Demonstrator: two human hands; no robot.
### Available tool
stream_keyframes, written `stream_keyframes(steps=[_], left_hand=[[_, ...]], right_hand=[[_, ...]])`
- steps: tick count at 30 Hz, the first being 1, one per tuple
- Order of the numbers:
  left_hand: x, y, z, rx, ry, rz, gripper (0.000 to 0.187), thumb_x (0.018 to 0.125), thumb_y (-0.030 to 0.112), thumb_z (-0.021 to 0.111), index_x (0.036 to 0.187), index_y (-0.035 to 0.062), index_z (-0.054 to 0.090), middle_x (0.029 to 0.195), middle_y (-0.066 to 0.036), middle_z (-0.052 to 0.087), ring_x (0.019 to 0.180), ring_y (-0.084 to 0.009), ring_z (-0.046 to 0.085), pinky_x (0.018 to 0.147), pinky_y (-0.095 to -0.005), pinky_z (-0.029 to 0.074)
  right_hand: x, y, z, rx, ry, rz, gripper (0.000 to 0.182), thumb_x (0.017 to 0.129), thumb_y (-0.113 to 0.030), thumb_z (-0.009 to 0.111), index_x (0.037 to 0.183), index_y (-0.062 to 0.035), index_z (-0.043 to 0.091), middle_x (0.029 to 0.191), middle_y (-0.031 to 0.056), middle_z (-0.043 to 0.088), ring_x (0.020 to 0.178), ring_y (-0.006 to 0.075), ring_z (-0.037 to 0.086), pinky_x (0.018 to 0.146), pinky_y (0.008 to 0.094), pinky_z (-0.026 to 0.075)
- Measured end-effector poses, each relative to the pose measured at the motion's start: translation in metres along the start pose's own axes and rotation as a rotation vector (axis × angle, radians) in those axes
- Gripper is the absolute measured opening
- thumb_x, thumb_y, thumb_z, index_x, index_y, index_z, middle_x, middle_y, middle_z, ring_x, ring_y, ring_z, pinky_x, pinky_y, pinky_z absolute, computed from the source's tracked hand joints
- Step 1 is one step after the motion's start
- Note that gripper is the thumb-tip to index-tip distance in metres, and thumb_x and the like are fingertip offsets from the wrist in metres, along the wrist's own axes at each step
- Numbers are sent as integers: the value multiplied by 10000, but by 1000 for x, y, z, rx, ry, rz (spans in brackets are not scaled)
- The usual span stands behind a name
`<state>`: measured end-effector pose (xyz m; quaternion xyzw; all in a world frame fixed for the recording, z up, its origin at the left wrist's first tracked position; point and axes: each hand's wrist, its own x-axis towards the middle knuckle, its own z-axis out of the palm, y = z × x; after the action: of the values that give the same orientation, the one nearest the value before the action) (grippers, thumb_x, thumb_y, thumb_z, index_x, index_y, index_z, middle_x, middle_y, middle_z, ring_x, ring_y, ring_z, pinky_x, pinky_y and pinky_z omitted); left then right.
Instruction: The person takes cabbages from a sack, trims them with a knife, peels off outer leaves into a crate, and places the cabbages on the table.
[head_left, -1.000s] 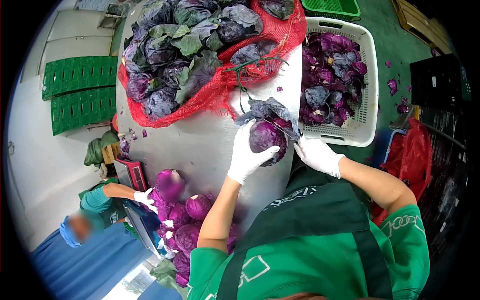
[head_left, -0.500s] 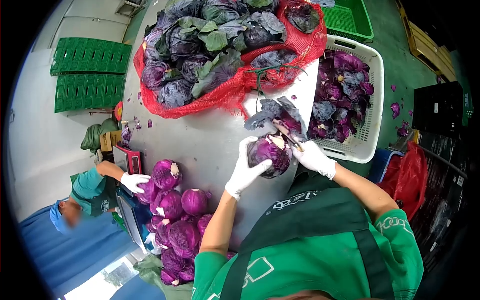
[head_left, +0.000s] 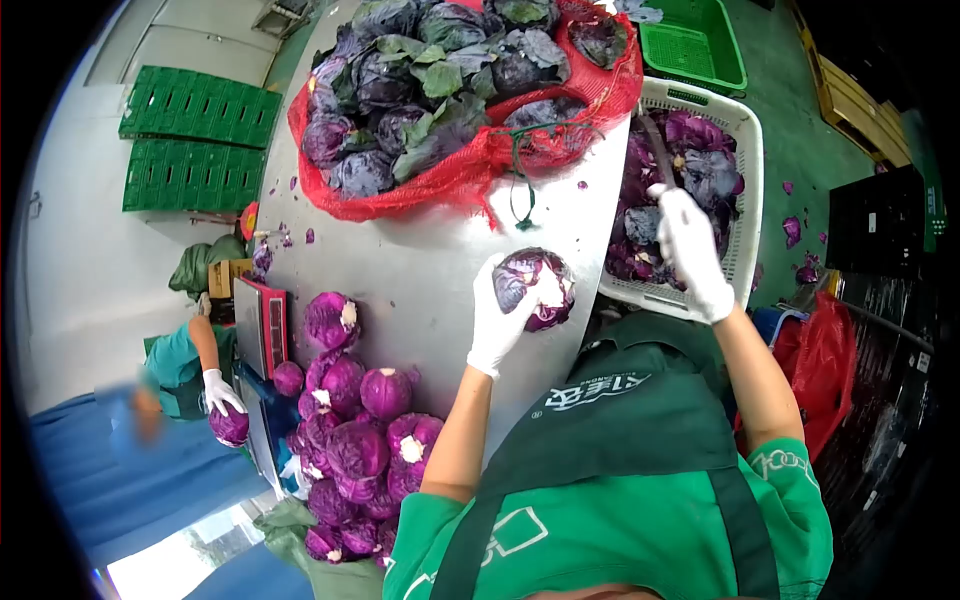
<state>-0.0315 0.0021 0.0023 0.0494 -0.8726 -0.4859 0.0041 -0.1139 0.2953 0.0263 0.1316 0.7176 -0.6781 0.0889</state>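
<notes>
My left hand [head_left: 497, 318], in a white glove, grips a red cabbage [head_left: 522, 277] from its left side on the metal table. The cabbage's pale cut stem faces up and to the right. My right hand [head_left: 692, 252], also gloved, is closed round a knife [head_left: 657, 148] above the white crate [head_left: 747, 215]. The blade points away from me, over loose purple leaves [head_left: 706, 178] in that crate. The knife's handle is hidden inside my fingers.
A red mesh sack [head_left: 400, 200] of untrimmed cabbages lies at the table's far end. Trimmed cabbages [head_left: 357, 448] are piled at the left, near a co-worker's gloved hand [head_left: 220, 392] holding one. A green crate [head_left: 690, 45] stands beyond the white one.
My right hand has moved right with the knife, from the cabbage to over the white crate. Outer leaves are off the cabbage. The co-worker's hand has taken a cabbage leftward.
</notes>
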Motion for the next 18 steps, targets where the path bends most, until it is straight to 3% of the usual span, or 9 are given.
stream_keyframes(steps=[1,3,4,6,9,11,13,15,18], left_hand=[[0,4,-2,-21,-34,-32,681,844,159,765,1378,18,367,1311,-159,448,1189,-236,518,1047,-361,431],[-3,24,-1,-80,-6,-116,741,806,185,805,1375,8,365,1299,-169,448,1182,-245,515,1037,-366,432],[-6,29,-1,-136,9,-201,801,769,211,846,1372,-1,364,1288,-180,448,1176,-254,511,1028,-371,434],[-14,7,7,-188,67,-181,815,764,209,849,1374,-2,350,1286,-182,442,1176,-250,508,1023,-367,437],[-24,-4,9,-205,159,-146,828,780,199,835,1412,-5,341,1304,-184,432,1189,-254,507,1024,-362,443],[-25,-3,8,-446,148,-263,830,805,189,811,1465,14,340,1334,-188,425,1216,-262,500,1046,-371,437],[-29,-5,8,-415,142,-275,822,826,181,789,1498,38,337,1352,-183,415,1238,-272,492,1061,-379,432],[-32,-5,10,-317,124,-257,734,894,120,717,1499,45,307,1400,-159,457,1275,-236,492,1063,-356,441],[-36,-3,17,-346,180,-255,730,890,120,723,1490,42,314,1395,-155,455,1263,-231,498,1061,-355,443]], right_hand=[[-16,-6,13,-141,-49,-146,286,1028,-310,516,1125,-63,620,714,57,568,575,160,542,576,292,495],[-31,47,37,-352,-218,-211,303,1025,-238,501,1215,-31,613,927,126,682,809,279,666,777,351,539],[-42,50,47,-338,-248,-176,320,1020,-221,501,1259,-32,600,1031,155,685,899,315,673,825,367,534],[-63,45,65,-333,-318,-131,373,1016,-210,493,1335,-32,565,1187,200,668,1051,360,664,912,392,518],[-72,43,73,-383,-393,-240,441,1024,-241,457,1418,-44,489,1127,235,674,1019,400,657,902,427,514],[-70,32,77,-459,-514,-256,480,1032,-261,428,1470,-65,419,1029,237,681,909,412,663,818,454,521],[-67,43,87,-495,-532,-259,493,1032,-265,429,1487,-78,390,977,231,675,821,403,666,745,465,518],[-64,49,90,-493,-446,-404,484,1029,-264,440,1479,-88,409,986,213,686,804,383,674,727,457,529],[-64,53,95,-560,-353,-518,465,1024,-268,460,1465,-123,440,964,199,694,780,367,678,718,445,539]])
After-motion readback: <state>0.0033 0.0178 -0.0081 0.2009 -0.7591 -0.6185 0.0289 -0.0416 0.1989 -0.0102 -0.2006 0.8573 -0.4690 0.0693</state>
